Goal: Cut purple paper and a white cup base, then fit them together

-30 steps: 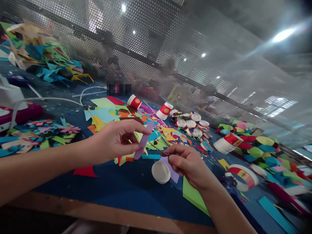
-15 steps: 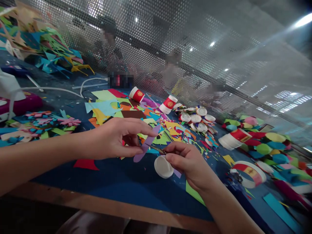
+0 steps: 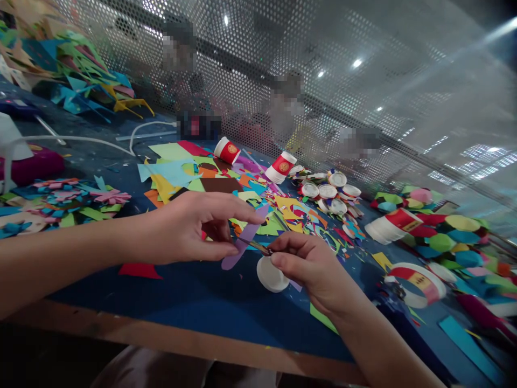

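My left hand (image 3: 194,226) pinches a narrow purple paper strip (image 3: 242,241) between thumb and fingers, holding it slanted above the blue table (image 3: 210,302). My right hand (image 3: 309,267) is closed around small scissors (image 3: 260,248), whose blades meet the strip's middle. Just below the scissors a round white paper-cup bottom (image 3: 270,274) lies on the table, touching my right fingers. A purple scrap and a green sheet (image 3: 321,317) peek out from under my right hand.
Coloured paper scraps (image 3: 258,207) cover the table's middle. Two red paper cups (image 3: 227,150) lie tipped over at the back, with several cut cup bases (image 3: 329,192) beside them. Cup rings and paper discs (image 3: 428,242) fill the right. A perforated screen (image 3: 323,81) separates me from people opposite.
My left hand lowered the purple strip a little, and my right hand brought the scissors up to its middle. The view has shifted slightly downward.
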`<state>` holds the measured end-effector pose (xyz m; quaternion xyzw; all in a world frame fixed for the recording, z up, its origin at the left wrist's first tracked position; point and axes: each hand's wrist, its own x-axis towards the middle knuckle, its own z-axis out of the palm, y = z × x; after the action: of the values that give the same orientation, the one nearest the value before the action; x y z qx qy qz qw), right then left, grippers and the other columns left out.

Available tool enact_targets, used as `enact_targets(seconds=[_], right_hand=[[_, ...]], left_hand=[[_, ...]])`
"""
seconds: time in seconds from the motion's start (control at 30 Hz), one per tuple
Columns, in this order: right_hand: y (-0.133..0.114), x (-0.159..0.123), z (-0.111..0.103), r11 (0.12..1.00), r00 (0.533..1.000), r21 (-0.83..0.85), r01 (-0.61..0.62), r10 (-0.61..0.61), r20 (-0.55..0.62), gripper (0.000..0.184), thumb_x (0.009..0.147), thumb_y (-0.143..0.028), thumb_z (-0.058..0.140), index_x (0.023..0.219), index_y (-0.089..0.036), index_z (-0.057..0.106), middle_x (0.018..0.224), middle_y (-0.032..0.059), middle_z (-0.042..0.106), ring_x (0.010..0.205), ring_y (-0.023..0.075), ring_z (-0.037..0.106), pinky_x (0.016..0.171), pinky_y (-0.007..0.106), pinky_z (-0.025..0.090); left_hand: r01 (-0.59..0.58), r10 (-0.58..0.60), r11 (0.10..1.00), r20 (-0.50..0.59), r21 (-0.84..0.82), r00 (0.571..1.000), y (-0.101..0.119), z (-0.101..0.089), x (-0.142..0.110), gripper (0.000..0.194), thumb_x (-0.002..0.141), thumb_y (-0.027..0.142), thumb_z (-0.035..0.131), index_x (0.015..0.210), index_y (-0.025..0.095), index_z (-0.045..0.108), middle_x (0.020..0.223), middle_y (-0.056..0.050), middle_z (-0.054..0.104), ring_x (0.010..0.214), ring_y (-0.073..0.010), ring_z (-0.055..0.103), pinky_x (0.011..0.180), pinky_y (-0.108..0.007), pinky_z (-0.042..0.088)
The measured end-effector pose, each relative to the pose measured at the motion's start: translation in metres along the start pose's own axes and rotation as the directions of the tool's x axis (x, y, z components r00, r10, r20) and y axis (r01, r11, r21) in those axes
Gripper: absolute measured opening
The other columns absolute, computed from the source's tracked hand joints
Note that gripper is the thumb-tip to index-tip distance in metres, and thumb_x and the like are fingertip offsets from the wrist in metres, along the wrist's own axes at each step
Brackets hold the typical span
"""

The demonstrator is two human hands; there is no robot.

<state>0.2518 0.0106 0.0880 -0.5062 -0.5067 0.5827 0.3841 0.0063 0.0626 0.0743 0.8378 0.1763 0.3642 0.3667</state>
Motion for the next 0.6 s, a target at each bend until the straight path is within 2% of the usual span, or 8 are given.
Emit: enact_targets(seconds=[0.4, 0.6], right_hand=[[0.0011, -0.0026, -0.0002, 0.999, 1.000, 0.031, -0.018, 0.018, -0.005, 0.033, 0.054, -0.034, 0.096, 0.066, -0.018, 0.071, 0.063, -0.0012, 0.066, 0.053, 0.0073, 0.051, 0.050, 0.018, 0.036], [-0.0053, -0.0041, 0.0033, 1.000, 1.000, -0.017, 0.014, -0.014, -0.016, 0.030, 0.059, -0.032, 0.092, 0.062, -0.017, 0.067, 0.057, -0.0030, 0.060, 0.048, 0.0054, 0.043, 0.044, 0.018, 0.028]], left_hand=[[-0.076, 0.076, 0.997, -0.022, 0.012, 0.997, 0.0001, 0.0030, 0.0013, 0.050, 0.087, 0.013, 0.070, 0.133, 0.031, 0.064, 0.111, 0.001, 0.065, 0.071, -0.0023, 0.061, 0.071, -0.006, 0.055], [-0.056, 0.056, 0.998, -0.018, 0.000, 0.998, 0.0012, 0.0036, 0.0007, 0.051, 0.088, 0.015, 0.069, 0.135, 0.032, 0.062, 0.120, -0.001, 0.065, 0.074, -0.0038, 0.066, 0.071, -0.010, 0.057]])
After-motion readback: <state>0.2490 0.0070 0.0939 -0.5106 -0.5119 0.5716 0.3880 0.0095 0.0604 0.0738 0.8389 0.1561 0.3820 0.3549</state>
